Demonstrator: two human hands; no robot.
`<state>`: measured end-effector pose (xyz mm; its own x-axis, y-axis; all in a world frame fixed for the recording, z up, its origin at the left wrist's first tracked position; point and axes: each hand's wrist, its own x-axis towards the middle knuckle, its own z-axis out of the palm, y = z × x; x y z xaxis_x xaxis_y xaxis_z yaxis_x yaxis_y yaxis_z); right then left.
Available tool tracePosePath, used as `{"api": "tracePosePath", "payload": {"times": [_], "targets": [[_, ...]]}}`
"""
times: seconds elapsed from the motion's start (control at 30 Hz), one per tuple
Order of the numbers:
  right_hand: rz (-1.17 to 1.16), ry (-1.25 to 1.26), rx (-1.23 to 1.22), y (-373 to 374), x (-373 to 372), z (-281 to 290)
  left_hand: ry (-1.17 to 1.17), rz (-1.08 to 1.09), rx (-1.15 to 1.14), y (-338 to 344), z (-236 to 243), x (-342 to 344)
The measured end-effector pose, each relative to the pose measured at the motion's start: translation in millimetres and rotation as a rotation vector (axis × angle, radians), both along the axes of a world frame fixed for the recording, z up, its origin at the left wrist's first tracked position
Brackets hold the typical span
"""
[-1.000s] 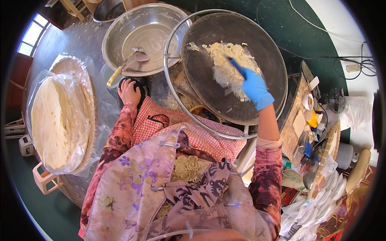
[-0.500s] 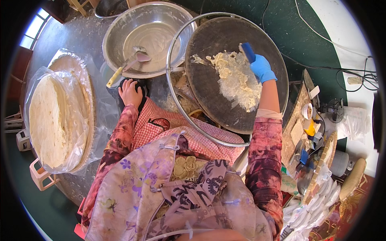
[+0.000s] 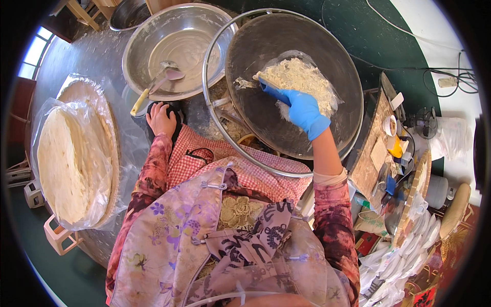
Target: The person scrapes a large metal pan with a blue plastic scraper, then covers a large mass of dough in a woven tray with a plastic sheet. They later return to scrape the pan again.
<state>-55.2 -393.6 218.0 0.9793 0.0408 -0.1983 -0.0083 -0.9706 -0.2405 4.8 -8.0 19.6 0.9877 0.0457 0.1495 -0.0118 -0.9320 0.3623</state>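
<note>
The gloved right hand (image 3: 306, 113) is closed around a blue scraper (image 3: 275, 92), whose far end points ahead and left of the grip. The pale, lumpy dough (image 3: 307, 77) lies just beyond the grip and to its right, spread on a round dark griddle (image 3: 255, 48); part of it is hidden under the glove. Small scraps sit left of the scraper's tip. Well left of this grip, the bare left hand (image 3: 162, 122) rests on something black, below a steel basin (image 3: 134, 77); whether its fingers grip anything, I cannot tell.
</note>
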Motion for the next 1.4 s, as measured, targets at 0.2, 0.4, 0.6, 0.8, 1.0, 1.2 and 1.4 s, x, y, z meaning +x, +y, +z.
{"api": "tracePosePath", "payload": {"times": [0.2,0.4,0.6,0.8,1.0,1.2,1.4], "targets": [[-0.053,0.014,0.030,16.1,-54.9,-2.5,0.001,-0.015,0.008,-0.3,-0.1,-0.3],[-0.269,-0.162,0.163,-28.0,-92.1,9.5,0.020,-0.011,0.017,-0.8,0.3,-1.3],[-0.460,-0.247,-0.089,-81.5,-65.2,-20.9,0.049,-0.016,0.016,-3.6,1.5,0.6],[-0.458,-0.215,-0.293,-8.5,-43.0,-83.4,0.046,-0.013,0.032,-3.8,1.6,0.8],[-0.272,-0.260,-0.447,35.4,-81.8,-61.8,0.053,-0.022,0.051,-6.1,1.9,1.6],[-0.269,-0.207,0.012,10.5,-120.6,-17.8,0.077,-0.030,0.056,-4.1,0.5,0.6],[-0.632,-0.221,-0.114,-101.8,-84.5,5.8,0.055,-0.019,0.055,-4.3,-1.0,2.5]]}}
